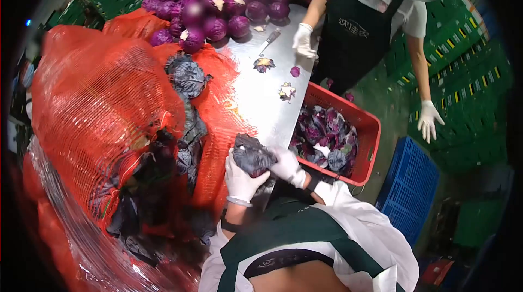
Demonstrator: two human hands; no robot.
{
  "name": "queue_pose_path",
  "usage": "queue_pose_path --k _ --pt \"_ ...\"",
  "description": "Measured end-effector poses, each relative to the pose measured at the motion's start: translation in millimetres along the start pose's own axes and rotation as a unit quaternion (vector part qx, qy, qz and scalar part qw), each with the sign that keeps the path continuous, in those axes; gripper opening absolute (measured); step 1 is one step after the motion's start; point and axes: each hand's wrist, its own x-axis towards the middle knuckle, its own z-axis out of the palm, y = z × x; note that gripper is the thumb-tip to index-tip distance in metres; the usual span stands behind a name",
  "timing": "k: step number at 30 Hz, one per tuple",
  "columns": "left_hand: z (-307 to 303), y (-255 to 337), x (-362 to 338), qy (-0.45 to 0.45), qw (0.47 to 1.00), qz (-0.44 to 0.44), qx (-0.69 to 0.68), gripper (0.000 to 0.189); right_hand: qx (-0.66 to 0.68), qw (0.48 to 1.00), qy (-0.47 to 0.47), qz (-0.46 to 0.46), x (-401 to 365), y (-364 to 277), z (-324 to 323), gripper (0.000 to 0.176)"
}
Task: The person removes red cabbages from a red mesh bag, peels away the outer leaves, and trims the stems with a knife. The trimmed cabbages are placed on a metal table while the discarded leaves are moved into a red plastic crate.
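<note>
Round grey-purple leafy cabbage (251, 153) at near end of shiny metal tabletop (259, 98), gripped between left white-gloved hand (242, 182) and right white-gloved hand (289, 168); right one nearer right edge.

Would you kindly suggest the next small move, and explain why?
Perhaps the right hand should peel the dull outer leaves while the left hand steadies the cabbage: they cover its top, both hands hold it, and the red crate holds loose leaves.

Gloved left hand (242, 184) cupped, gloved right hand (287, 167) angled toward it, both wrists (312, 183) dark-banded
</note>
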Motion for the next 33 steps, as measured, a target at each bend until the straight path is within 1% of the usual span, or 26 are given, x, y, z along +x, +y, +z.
queue_pose_path --k 1,2,4,6,7,8,9,10,11,12,14,16,17,18,20,22,24,26,28,30,31,32,33 --pt "0 5 2 0.035 0.987 0.081 0.134 0.102 0.044 0.993 -0.031 0.1 12 1 -6 0.043" --pt "-4 11 2 0.005 0.992 0.026 0.124 0.097 0.026 0.991 0.016 0.13 25 6 -7 0.038" --pt "-12 3 7 -0.002 0.998 0.013 0.065 0.094 -0.039 0.975 -0.023 0.219 39 37 -9 0.038" --pt "-15 -27 4 0.023 0.997 0.073 -0.013 0.09 0.03 0.968 -0.002 0.248 26 72 -1 0.032" --pt "-22 -45 -1 0.012 0.994 0.057 -0.091 0.09 0.141 0.947 0.034 0.288 24 60 -17 0.03" --pt "-28 -59 -8 0.003 0.985 0.036 -0.171 0.091 0.115 0.967 0.074 0.214 18 87 -20 0.03" --pt "-36 -61 -17 -0.017 0.969 0.004 -0.248 0.093 0.001 0.971 0.031 0.236 20 89 -41 0.044" --pt "-38 -65 -25 -0.017 0.97 -0.004 -0.243 0.093 -0.003 0.978 0.056 0.203 14 96 -58 0.057" --pt "-38 -67 -33 -0.012 0.971 -0.006 -0.238 0.095 -0.054 0.986 0.118 0.105 14 81 -81 0.064" --pt "-35 -66 -36 -0.005 0.972 -0.005 -0.236 0.096 -0.035 0.981 0.084 0.172 19 48 -107 0.061" --pt "-23 -56 -36 0.02 0.987 -0.049 -0.155 0.109 -0.052 0.99 0.103 0.083 14 49 -107 0.051" --pt "-16 -36 -32 0.025 0.993 -0.063 -0.1 0.109 -0.094 0.996 0.005 0.002 0 -9 -103 0.041" --pt "-16 -25 -30 0.031 0.994 -0.08 -0.073 0.107 -0.097 0.994 -0.052 0.001 -14 -15 -87 0.039" --pt "-17 -17 -28 0.027 0.994 -0.075 -0.075 0.107 -0.1 0.989 -0.109 -0.002 -29 -17 -70 0.037" --pt "-19 -9 -27 0.047 0.987 -0.136 -0.071 0.097 -0.057 0.99 -0.125 0.025 -48 -23 -40 0.036" --pt "-17 -18 -25 0.054 0.985 -0.137 -0.095 0.096 -0.075 0.972 -0.218 0.054 -52 -25 -17 0.033" --pt "-17 -24 -28 0.05 0.988 -0.113 -0.088 0.096 -0.081 0.973 -0.207 0.064 -46 -29 6 0.031" --pt "-16 -22 -28 0.051 0.988 -0.115 -0.086 0.094 -0.114 0.97 -0.206 0.054 -30 -22 18 0.032" --pt "-18 -21 -24 0.059 0.989 -0.116 -0.071 0.092 -0.116 0.969 -0.212 0.054 -30 -31 7 0.033" --pt "-17 -26 -24 0.055 0.988 -0.126 -0.076 0.09 -0.089 0.962 -0.241 0.091 -39 -38 -11 0.027" --pt "-16 -28 -24 0.061 0.991 -0.105 -0.062 0.089 -0.076 0.954 -0.268 0.113 -45 -30 -9 0.024" --pt "-14 -29 -25 0.064 0.993 -0.087 -0.051 0.089 -0.075 0.951 -0.275 0.121 -45 -27 -4 0.024" --pt "-16 -27 -23 0.058 0.993 -0.097 -0.044 0.088 -0.072 0.953 -0.268 0.123 -42 -25 1 0.022"
